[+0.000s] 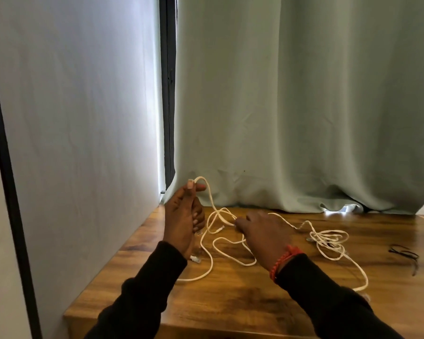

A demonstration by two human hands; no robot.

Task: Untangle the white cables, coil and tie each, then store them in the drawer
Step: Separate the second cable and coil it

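White cables (227, 243) lie in loose tangled loops across a wooden table (230, 297). My left hand (185, 216) is raised above the table's left side and pinches one strand, which arcs over its fingertips and drops to the tangle. My right hand (262, 231) rests palm down on the table in the middle, fingers closed on a loop of the same tangle. A denser bunch of white cable (331, 239) lies to the right of that hand, with a strand trailing toward the front edge. No drawer is in view.
Black ties (405, 255) lie on the table at the far right. A pale green curtain (291, 106) hangs along the back edge, a grey wall (78, 118) closes the left side. A clear cable plug (195, 259) lies below my left wrist.
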